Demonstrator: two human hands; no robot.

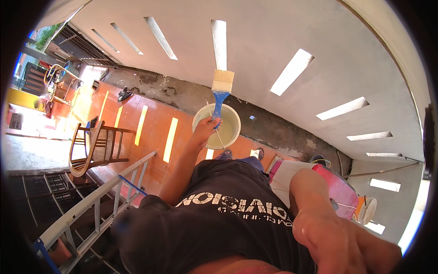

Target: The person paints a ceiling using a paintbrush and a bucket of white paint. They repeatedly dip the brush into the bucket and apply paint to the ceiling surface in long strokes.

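Observation:
My left hand is closed round the blue handle of a wide paintbrush, whose broad tan head points up and away from me. Below the brush stands a round cream bucket with something pale inside. A thin stick crosses the bucket, passing behind my fingers. Over on the right, my right arm is bent sharply, and the blurred right hand is raised close to the camera. Its fingers cannot be made out, nor whether they hold anything.
A pale wall with slanted slots rises ahead. An aluminium ladder leans at the left, near a wooden chair on the orange tiled floor. At right stand a pink-and-white sack-like object and a whitish bucket.

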